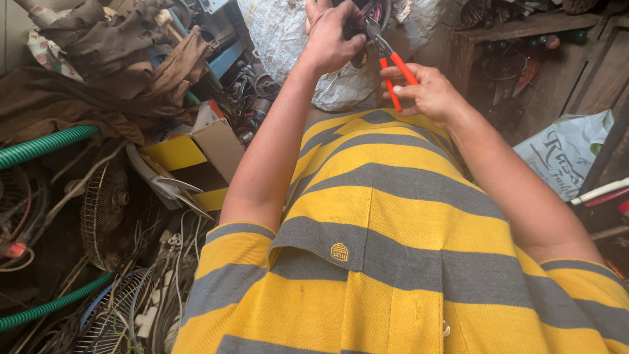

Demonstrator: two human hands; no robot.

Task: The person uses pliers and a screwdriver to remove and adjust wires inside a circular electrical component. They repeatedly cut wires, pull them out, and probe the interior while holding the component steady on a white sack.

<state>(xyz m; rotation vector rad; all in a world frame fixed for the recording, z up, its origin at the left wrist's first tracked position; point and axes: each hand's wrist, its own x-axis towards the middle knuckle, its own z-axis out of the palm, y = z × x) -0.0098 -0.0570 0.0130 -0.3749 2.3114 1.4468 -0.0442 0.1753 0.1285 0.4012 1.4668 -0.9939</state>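
My left hand (329,36) is raised at the top centre and grips a dark round part with wires (364,14), mostly hidden behind the fingers and cut off by the frame's top edge. My right hand (429,93) is closed on the red handles of a pair of pliers (392,69). The pliers' metal jaws point up and meet the dark part just beside my left thumb. Below both arms, my yellow and grey striped shirt (393,229) fills the lower middle of the view.
A white woven sack (288,39) lies under the hands. On the left are a cardboard box (213,147), green ribbed hoses (46,145), fan grilles (105,210), brown cloth (111,59) and tangled wires. A wooden crate (517,46) and a white printed bag (567,154) sit right.
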